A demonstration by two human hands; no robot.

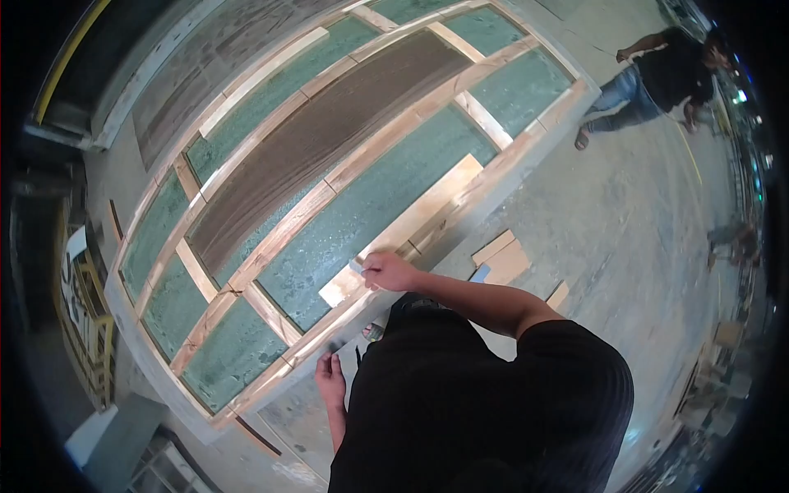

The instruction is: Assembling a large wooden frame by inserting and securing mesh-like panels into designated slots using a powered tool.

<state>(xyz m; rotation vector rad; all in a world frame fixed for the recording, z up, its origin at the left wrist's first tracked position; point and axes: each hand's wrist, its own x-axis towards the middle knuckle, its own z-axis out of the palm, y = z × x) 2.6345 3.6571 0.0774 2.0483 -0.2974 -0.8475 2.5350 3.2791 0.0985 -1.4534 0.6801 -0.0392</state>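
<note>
My right hand (388, 271) is closed over the near end of a pale wooden board (427, 205). A small greyish thing shows at its fingertips, too small to name. The board lies lengthwise along the near side of a large wooden frame (329, 182), partly over a green panel (394, 177). Lower and to the left, beside the frame's near edge, is my left hand (330, 382). Its fingers are curled together, and whatever they may hold is hidden. Wooden strips divide the frame into several green sections around a long brown middle panel (329, 131).
A person (657, 82) in a dark top and jeans is at the far right, beyond the frame's corner. Cardboard-like pieces (501, 259) lie on the concrete floor (608, 238) to my right. Yellow metal framing (94, 320) stands at the left. Another long strip (263, 82) rests along the far side.
</note>
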